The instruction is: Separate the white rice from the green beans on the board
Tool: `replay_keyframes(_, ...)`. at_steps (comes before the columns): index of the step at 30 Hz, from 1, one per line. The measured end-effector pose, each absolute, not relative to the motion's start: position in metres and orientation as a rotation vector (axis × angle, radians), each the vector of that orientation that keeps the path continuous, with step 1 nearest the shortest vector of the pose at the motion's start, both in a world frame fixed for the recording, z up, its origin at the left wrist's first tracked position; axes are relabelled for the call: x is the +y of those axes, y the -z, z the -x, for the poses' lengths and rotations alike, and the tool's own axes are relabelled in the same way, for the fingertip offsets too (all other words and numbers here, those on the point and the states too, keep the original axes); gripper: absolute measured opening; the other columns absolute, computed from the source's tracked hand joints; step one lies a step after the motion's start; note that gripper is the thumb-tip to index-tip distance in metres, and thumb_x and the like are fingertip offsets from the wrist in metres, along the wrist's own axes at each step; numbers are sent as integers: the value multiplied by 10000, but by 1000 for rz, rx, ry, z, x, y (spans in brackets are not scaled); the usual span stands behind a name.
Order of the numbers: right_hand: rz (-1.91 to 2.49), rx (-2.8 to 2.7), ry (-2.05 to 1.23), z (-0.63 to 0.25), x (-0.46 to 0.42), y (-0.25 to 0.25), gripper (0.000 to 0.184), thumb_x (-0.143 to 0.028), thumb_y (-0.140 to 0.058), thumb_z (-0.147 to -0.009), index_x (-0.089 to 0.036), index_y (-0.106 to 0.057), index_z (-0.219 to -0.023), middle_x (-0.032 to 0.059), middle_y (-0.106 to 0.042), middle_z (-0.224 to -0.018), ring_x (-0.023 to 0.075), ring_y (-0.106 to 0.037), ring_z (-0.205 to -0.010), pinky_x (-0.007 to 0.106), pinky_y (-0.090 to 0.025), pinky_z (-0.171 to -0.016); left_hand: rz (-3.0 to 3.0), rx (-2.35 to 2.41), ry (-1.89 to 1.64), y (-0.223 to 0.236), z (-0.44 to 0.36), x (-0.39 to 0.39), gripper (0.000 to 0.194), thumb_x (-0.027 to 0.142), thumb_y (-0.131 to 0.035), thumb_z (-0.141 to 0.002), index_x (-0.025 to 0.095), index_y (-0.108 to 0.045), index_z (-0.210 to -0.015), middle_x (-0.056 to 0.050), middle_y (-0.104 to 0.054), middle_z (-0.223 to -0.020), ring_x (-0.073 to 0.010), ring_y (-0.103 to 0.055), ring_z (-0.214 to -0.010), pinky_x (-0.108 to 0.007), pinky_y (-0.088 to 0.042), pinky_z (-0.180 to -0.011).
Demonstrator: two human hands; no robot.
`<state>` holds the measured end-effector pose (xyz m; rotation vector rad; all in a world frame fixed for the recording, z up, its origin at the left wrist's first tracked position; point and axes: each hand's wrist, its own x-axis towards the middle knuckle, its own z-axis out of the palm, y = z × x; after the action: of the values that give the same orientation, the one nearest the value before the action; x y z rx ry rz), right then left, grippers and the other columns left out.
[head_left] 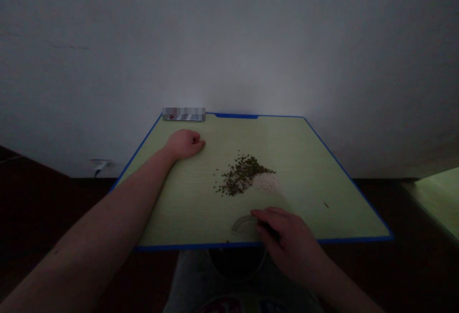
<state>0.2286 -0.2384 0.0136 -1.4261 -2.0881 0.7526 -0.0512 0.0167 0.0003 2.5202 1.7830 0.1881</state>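
I am overseeing a blue-edged surface (304,155).
My right hand (287,236) is sitting at five o'clock; my left hand (183,144) is lying at ten, its grip curling narrow; dark-green granules (241,178) are spreading centrally, pale grains (268,183) touching their four-o'clock side; the right grip is pinching a clear curved piece (244,224) at six.

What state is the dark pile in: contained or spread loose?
Spread loose: the dark pieces lie directly on the tabletop, with strays scattered on the left and pale grains against the right side.
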Motion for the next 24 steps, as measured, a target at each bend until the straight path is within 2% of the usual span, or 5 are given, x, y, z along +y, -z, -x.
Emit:
replay_keyframes(15, 1711, -1874, -192, -281, -220, -3, 306, -310, -513, -928, -179, -730, -1100, 114, -771, -1012, 257, -736, -871, 398, -606, -798, -2518, 1765, -219, 0, 51, 17, 381, 517, -453, -832, 217, -577, -633, -53, -587, -621, -199, -515, -617, -331, -311, -571)
replay_keyframes(18, 1583, -1939, -262, -271, -221, -8, 285, -274, -503, -951, -185, -714, -1121, 102, -764, -1008, 232, -728, -882, 361, -595, -795, -2531, 1770, -208, 0, 51, 17, 385, 525, -450, -832, 216, -564, -631, -50, -582, -614, -193, -507, -610, -329, -304, -563)
replay_keyframes(24, 1239, -2176, -638, -224, -221, -20, 313, -173, -456, -971, -196, -698, -1168, 74, -753, -1024, 193, -700, -923, 328, -568, -828, -2538, 1776, -221, 1, 52, 18, 377, 517, -452, -828, 214, -564, -634, -52, -578, -617, -191, -492, -605, -331, -302, -558)
